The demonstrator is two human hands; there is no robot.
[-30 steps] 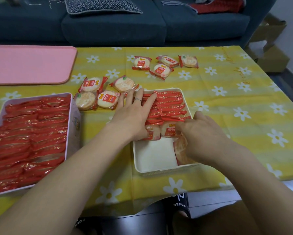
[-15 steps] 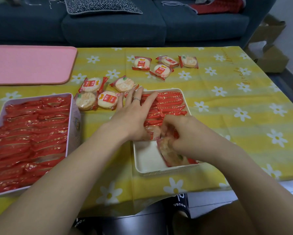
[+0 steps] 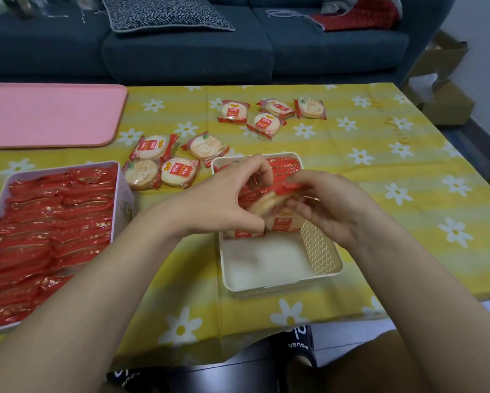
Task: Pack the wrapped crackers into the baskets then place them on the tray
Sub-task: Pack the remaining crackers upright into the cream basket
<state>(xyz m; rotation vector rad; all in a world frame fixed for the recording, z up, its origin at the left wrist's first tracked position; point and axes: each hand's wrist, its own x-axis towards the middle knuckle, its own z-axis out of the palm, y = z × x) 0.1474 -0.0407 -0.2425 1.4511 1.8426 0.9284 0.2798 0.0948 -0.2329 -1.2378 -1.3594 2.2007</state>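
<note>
- Held above the white basket [image 3: 320,251]: one wrapped cracker [image 3: 269,201], lying tilted between both hands.
- Right hand [image 3: 331,211] fingers curled round the pack's red edge, clamped on it from the right side.
- Left hand [image 3: 226,202] fingers bent over the far rows, thumb pressed against the standing packs near the front; whether also pinching the held pack, impossible to tell.
- Far half of that basket already filled with packs standing on edge, near half bare.
- Second basket [image 3: 121,177] at the left of the bench [image 3: 394,171], packed full, not yet on the pink tray [image 3: 51,114].
- Left loose on the bench: a near cluster of crackers [image 3: 164,163] beside the white basket, and a far cluster [image 3: 269,114] well apart.
- Likely risk: standing rows toppling forward into the bare half once the left hand's support eased off.
- Also possible: slippery wrapper sliding from the right fingers, pack landing flat rather than on edge.
- Too hard a squeeze probably enough to crack the brittle cracker inside.
</note>
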